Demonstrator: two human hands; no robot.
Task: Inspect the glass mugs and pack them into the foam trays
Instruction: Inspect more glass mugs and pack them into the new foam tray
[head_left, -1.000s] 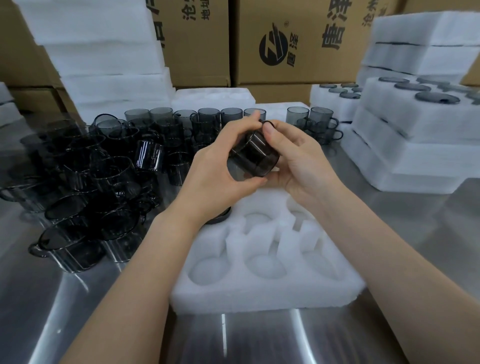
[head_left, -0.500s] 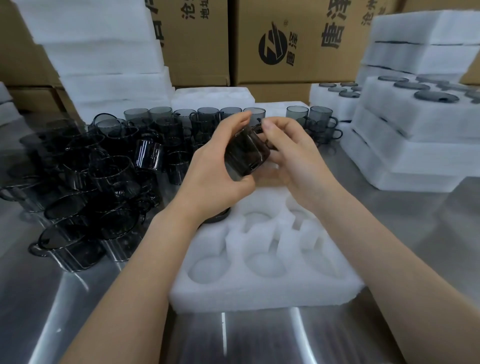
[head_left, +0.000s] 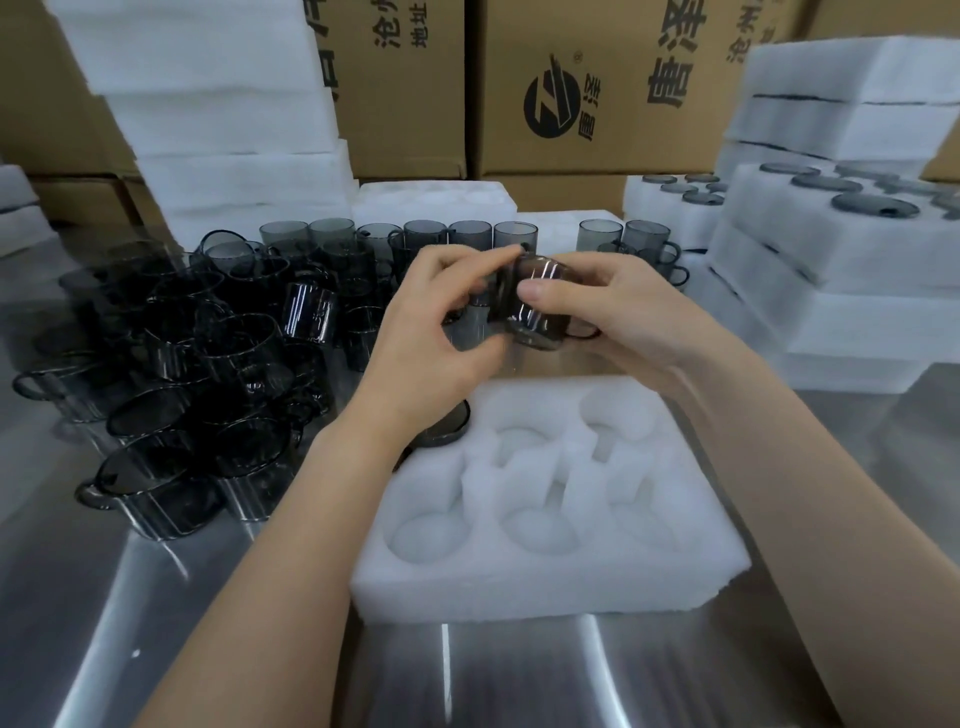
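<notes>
Both grips are grasping one smoky mug (head_left: 537, 304), holding it in the air over the far edge of the tray (head_left: 545, 587). The left grip (head_left: 447, 332) is pinching one side and the right grip (head_left: 613, 306) is curling round the other. This is looking like the inspection step. A packed mug (head_left: 444, 428) seems to be sitting in the far-left pocket. Next, I'd guess, the held mug is going down into a free pocket, with its handle turned to suit the slot.

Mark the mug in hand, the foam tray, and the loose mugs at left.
mug in hand (head_left: 540, 325), head view, glass wall below the thumb.
foam tray (head_left: 545, 592), head view, near front wall.
loose mugs (head_left: 218, 364), head view, middle of the heap.
</notes>
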